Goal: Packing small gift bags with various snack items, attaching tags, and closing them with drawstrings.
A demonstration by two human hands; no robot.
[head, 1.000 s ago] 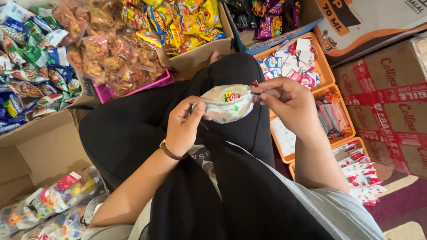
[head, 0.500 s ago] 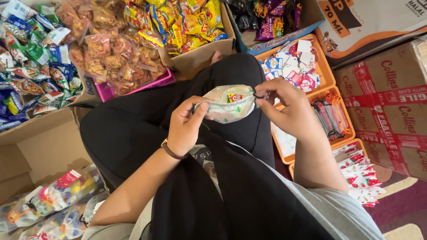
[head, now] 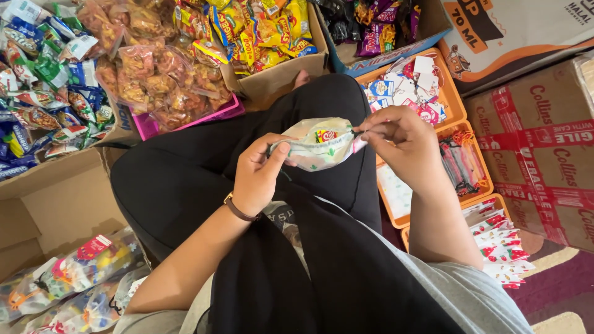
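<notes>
Now the right hand [head: 402, 145] sits a touch closer to the bag [head: 317, 143] than half a second ago, its fingertips pinched tight on the gathered neck at the bag's right end, where a thin dark tie seems to wrap; the tie itself is too small to read surely. The left hand [head: 257, 173] has not shifted: it grips the bag's left end, thumb on top, fingers curled under. The bag stays level above the black-clad lap [head: 204, 173], in the middle of the scene, and looks the same shape as before. By my reading, the closing of the neck is under way, not finished.

Room is tight. On the right, orange trays [head: 455, 99] of small cards and ties lie just beside the right forearm, with taped cartons [head: 538, 148] beyond. At the far side, open boxes of snack packs [head: 260, 31] and a pink tray [head: 185, 124] of clear pouches press against the knee. To the near left, filled bags [head: 74, 272] lie beside a carton wall [head: 55, 204]. Only the space over the lap is free.
</notes>
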